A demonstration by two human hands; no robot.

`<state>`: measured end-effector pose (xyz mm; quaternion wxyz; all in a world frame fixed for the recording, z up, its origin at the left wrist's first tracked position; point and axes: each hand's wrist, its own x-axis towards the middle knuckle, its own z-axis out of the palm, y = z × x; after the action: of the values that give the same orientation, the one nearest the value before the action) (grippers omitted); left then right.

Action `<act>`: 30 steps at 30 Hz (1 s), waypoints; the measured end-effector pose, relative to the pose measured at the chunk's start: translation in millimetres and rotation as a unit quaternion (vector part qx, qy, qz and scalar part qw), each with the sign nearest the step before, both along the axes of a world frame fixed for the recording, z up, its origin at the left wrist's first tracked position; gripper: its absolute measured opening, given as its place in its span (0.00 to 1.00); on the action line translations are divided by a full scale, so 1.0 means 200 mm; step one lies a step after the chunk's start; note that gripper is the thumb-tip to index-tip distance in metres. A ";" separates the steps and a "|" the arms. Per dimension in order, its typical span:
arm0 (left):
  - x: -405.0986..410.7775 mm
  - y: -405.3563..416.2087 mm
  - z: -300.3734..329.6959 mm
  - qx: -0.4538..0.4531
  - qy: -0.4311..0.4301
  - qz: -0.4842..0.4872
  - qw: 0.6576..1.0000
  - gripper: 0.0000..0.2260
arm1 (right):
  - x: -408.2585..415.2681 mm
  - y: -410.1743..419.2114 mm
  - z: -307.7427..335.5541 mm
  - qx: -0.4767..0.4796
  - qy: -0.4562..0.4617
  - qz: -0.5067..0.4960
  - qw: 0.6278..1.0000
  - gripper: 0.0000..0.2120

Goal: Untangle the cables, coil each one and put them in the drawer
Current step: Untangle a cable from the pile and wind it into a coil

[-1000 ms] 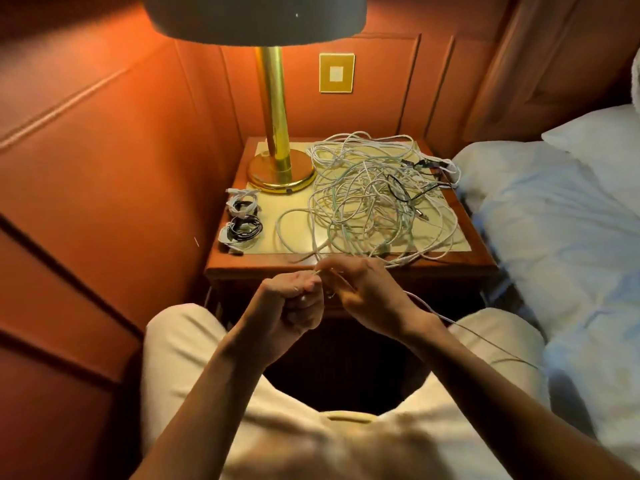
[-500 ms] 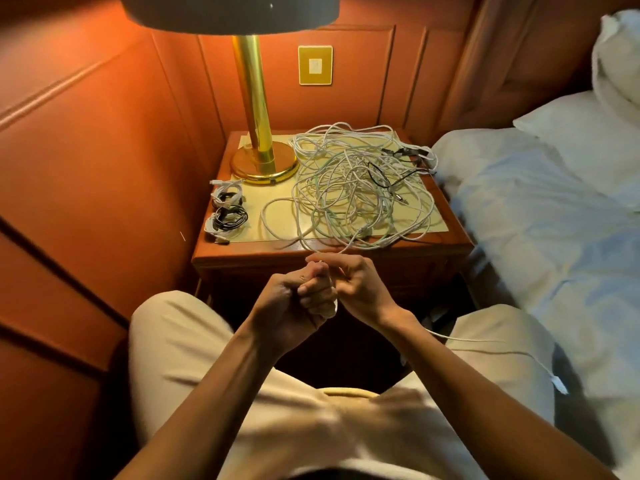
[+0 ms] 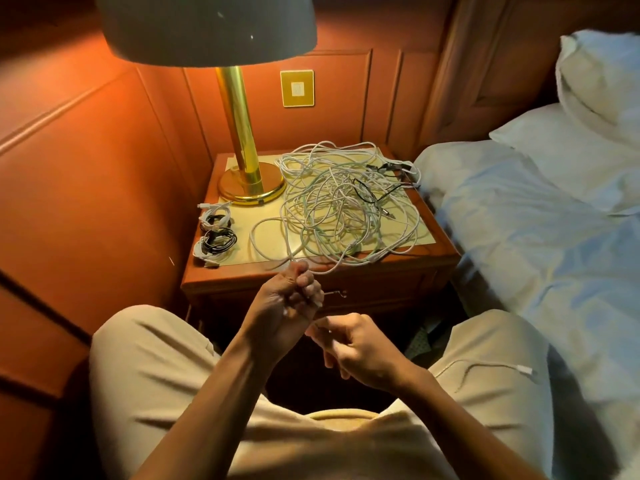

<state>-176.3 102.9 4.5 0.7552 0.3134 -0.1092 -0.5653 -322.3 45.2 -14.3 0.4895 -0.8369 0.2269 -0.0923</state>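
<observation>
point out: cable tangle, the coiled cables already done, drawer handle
cable tangle [image 3: 346, 209], head view, middle of the white heap on the nightstand.
coiled cables [image 3: 216, 233], head view, the black coil at the nightstand's left edge.
drawer handle [image 3: 337, 293], head view, the metal pull's visible end, right of the left hand.

Brass lamp [image 3: 242, 140] on nightstand [image 3: 429, 268], gold wall plate [image 3: 297, 88], white pillows [image 3: 595, 95], bed [image 3: 540, 244]
</observation>
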 end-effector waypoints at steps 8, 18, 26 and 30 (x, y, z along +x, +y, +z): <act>0.12 0.02 -0.09 0.032 -0.124 0.021 0.992 0.06 | -0.02 -0.04 0.13 0.086 -0.004 -0.028 0.996 0.10; 0.11 0.04 -0.08 0.128 -0.412 -0.213 0.877 0.13 | 0.00 -0.28 0.21 0.117 -0.046 -0.097 0.987 0.08; 0.06 -0.04 -0.18 -0.094 -0.033 -0.316 0.943 0.09 | 0.07 -0.27 0.04 0.218 -0.077 -0.134 0.964 0.09; 0.08 -0.05 -0.24 -0.145 0.095 -0.291 0.941 0.02 | 0.09 -0.23 -0.03 0.215 -0.073 -0.105 0.968 0.12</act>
<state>-161.0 92.3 -43.1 0.6017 0.1003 -0.2040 -0.7657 -303.7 -1.1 -20.8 0.6606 -0.6747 0.2917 -0.1526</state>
